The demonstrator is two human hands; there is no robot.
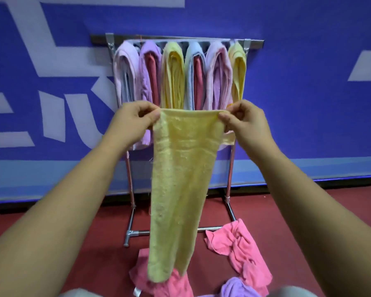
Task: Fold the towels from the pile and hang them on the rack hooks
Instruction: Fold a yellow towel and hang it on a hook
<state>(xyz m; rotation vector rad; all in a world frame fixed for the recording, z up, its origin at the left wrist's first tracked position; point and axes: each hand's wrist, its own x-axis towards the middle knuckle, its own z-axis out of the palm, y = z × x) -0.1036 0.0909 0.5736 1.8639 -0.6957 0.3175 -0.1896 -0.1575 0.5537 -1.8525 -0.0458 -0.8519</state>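
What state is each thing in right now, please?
Pale yellow terry towel: held up, hanging straight
Left hand: pinching its top corner
Right hand: pinching the other corner
Chrome rack: upright, hung with folded towels
Pink cloth towels: crumpled on floor
Purple cloth towel: crumpled on floor

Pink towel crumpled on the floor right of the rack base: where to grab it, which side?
Likely from above, at the twisted ridge across the middle of the pink towel: it bunches up off the floor, so fingers can close round it. Its flat corner by the rack bar would need pinching off the floor. Left hand and right hand both pinch the yellow towel now.
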